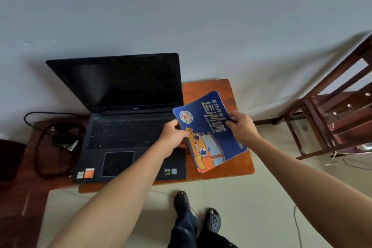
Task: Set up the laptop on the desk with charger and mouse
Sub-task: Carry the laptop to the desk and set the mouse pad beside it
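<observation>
A black laptop [128, 119] stands open with a dark screen on the small orange desk [205, 88]. A blue mouse pad [211, 139] with an orange cartoon truck hovers tilted over the desk's right part, beside the laptop. My left hand [174, 135] pinches the pad's left edge, and my right hand [241, 125] grips its right edge. A black charger with coiled cable [58, 143] lies left of the laptop on a darker wooden surface [30, 187]. No mouse is in view.
A white wall [181, 16] rises right behind the desk. A dark red wooden chair frame [332, 115] stands at the right. My feet in dark clogs [197, 213] are on the pale floor below the desk. A thin cord [297, 225] lies on the floor.
</observation>
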Motion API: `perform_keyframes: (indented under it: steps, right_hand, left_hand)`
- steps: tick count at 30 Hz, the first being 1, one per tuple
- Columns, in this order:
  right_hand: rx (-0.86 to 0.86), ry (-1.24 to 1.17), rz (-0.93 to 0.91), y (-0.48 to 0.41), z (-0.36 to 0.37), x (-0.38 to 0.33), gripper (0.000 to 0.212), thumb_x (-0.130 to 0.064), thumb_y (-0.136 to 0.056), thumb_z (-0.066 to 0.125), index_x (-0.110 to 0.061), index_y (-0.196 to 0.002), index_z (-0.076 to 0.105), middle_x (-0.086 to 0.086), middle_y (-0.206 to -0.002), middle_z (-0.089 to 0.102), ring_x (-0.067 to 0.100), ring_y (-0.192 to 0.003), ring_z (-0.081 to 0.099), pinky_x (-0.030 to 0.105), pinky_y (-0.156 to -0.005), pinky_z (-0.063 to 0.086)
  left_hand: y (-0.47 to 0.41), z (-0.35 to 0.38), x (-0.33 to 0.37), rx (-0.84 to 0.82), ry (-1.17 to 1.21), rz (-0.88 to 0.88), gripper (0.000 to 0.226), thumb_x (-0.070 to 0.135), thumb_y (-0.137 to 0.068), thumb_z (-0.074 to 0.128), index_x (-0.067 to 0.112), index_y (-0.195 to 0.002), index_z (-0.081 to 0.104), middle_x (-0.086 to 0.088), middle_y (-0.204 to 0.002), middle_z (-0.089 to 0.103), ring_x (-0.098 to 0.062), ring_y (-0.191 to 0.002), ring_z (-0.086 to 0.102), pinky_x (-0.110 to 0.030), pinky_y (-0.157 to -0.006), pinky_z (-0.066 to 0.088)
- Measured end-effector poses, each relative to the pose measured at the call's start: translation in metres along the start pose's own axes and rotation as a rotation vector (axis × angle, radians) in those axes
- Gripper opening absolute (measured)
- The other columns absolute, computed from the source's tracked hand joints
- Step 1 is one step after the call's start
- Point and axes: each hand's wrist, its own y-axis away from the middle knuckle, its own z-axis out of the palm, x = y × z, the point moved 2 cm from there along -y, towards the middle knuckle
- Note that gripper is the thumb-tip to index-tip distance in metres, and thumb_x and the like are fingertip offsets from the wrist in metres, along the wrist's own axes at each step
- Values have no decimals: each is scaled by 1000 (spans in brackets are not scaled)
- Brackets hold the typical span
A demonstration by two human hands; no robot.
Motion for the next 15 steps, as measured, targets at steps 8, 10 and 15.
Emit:
perform_keyframes:
  steps: [8, 10, 15]
  right_hand:
    - [-207, 214, -345, 14, 61, -123, 15, -25, -95, 56, -23, -109, 60, 5, -109, 68, 23, -92, 61, 38, -72, 53]
    - [-268, 318, -412, 16, 88, -153, 15, -24, -94, 57, -22, -109, 60, 5, -109, 67, 24, -91, 60, 36, -71, 50]
    - [-411, 501, -470, 12, 154, -204, 7, -26, -94, 58, -22, -100, 58, 6, -111, 67, 24, -91, 60, 34, -69, 49]
  left_hand:
    - [52, -118, -36, 232, 354, -86, 4, 18, -93, 58, 14, -92, 59, -7, -79, 70, -21, -66, 67, -30, -53, 54]
    - [57, -151, -53, 315, 409, -103, 2, 14, -92, 59, 15, -89, 58, -10, -82, 69, -24, -68, 67, -33, -55, 54]
    - [57, -214, -99, 412, 371, -183, 5, 2, -90, 57, 7, -91, 56, -18, -86, 66, -27, -65, 65, -29, -46, 53]
